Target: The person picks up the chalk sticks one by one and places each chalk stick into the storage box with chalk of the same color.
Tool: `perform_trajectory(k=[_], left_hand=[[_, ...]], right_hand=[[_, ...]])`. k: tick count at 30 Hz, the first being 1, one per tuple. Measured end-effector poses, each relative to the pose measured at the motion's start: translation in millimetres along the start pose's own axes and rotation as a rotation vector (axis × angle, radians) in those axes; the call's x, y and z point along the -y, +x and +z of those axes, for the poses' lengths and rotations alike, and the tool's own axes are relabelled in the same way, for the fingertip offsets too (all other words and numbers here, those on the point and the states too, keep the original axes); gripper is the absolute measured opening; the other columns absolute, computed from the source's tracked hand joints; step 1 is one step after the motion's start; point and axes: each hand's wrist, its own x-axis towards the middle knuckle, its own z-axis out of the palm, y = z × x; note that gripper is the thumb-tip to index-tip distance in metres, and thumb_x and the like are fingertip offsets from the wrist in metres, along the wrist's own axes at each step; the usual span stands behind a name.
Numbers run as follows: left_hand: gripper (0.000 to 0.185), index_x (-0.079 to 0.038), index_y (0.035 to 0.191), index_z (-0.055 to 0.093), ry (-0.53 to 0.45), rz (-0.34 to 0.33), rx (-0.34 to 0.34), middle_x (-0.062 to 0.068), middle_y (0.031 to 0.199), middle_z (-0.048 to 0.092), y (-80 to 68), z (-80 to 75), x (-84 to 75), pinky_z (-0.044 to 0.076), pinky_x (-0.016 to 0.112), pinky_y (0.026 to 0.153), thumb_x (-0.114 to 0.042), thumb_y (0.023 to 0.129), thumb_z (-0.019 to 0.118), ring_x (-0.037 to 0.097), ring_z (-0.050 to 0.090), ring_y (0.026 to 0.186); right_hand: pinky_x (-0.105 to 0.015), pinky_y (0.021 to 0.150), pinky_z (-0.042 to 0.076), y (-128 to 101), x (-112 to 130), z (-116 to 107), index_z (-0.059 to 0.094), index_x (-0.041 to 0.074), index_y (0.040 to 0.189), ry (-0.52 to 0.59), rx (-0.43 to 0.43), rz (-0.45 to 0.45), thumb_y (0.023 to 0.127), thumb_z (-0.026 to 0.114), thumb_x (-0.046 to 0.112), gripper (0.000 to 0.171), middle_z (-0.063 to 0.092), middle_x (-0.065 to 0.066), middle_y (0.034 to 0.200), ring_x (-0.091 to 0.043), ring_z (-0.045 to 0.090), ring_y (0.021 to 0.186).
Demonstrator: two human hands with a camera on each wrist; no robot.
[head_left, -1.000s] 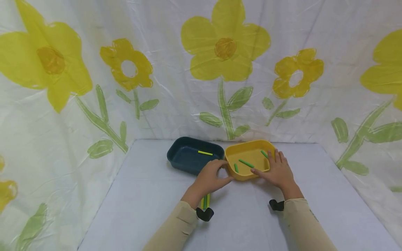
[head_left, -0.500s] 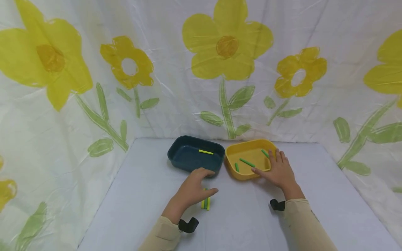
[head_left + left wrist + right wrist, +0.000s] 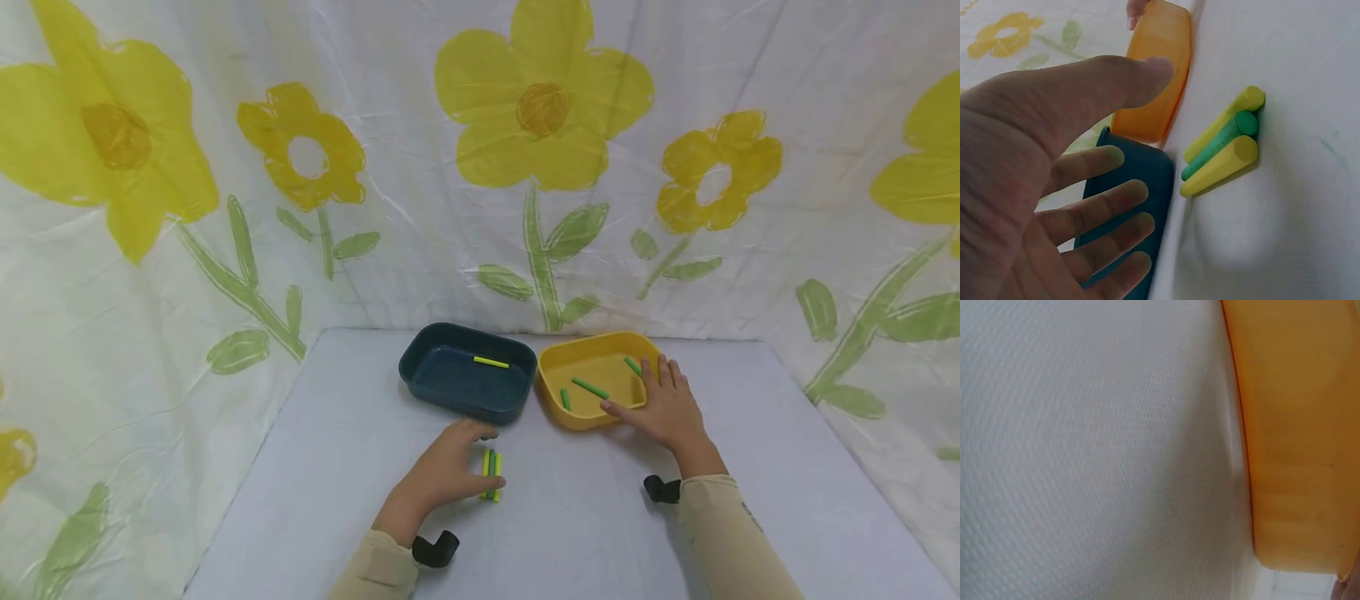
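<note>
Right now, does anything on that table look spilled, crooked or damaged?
Nothing looks spilled, and I see no clear damage. One small oddity: a faint green smudge near the three sticks, on otherwise plain white cloth. The blue tray and yellow tray also sit at different angles, crooked to each other.

Dark teal tray [image 3: 438,379], yellow tray [image 3: 592,419]
</note>
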Motion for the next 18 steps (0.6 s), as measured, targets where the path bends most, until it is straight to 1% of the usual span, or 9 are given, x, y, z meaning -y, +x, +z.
perform_trajectory(k=[2, 8, 12, 18], left_hand=[[0.074, -0.015, 0.142, 0.066, 0.002, 0.006, 0.012, 0.003, 0.146, 0.063, -1.4, 0.9, 1.9, 0.046, 0.052, 0.119, -0.042, 0.079, 0.094, 0.027, 0.056, 0.141], [0.083, -0.014, 0.144, 0.064, 0.034, -0.011, 0.067, 0.005, 0.146, 0.061, -5.6, 2.6, 4.9, 0.046, 0.053, 0.119, -0.045, 0.074, 0.096, 0.03, 0.054, 0.141], [0.086, -0.013, 0.145, 0.063, 0.051, -0.013, 0.075, 0.006, 0.144, 0.062, -6.1, 4.1, 6.0, 0.046, 0.054, 0.119, -0.044, 0.073, 0.097, 0.031, 0.054, 0.139], [0.088, -0.015, 0.146, 0.063, 0.095, -0.026, 0.089, 0.001, 0.14, 0.062, -3.0, 8.6, 11.1, 0.048, 0.051, 0.116, -0.046, 0.072, 0.096, 0.025, 0.055, 0.133]], right_hand=[[-0.071, 0.13, 0.005, 0, 0, 0, 0.009, -0.002, 0.169, -0.002, 0.002, 0.001, 0.086, 0.055, 0.089, 0.132, -0.002, -0.035, 0.174, -0.058, -0.001, 0.16], [-0.07, 0.13, 0.005, 1, -1, 1, 0.009, -0.003, 0.169, -0.004, 0.007, 0.006, 0.085, 0.054, 0.09, 0.133, -0.003, -0.035, 0.174, -0.058, -0.001, 0.16], [-0.07, 0.13, 0.005, 1, 0, 0, 0.009, -0.002, 0.169, 0.001, 0.003, 0.003, 0.086, 0.055, 0.09, 0.132, -0.002, -0.035, 0.174, -0.058, -0.001, 0.16], [-0.07, 0.13, 0.006, -1, 3, -2, 0.011, -0.003, 0.169, 0.001, 0.0, 0.009, 0.086, 0.056, 0.089, 0.132, -0.002, -0.035, 0.174, -0.057, -0.001, 0.16]])
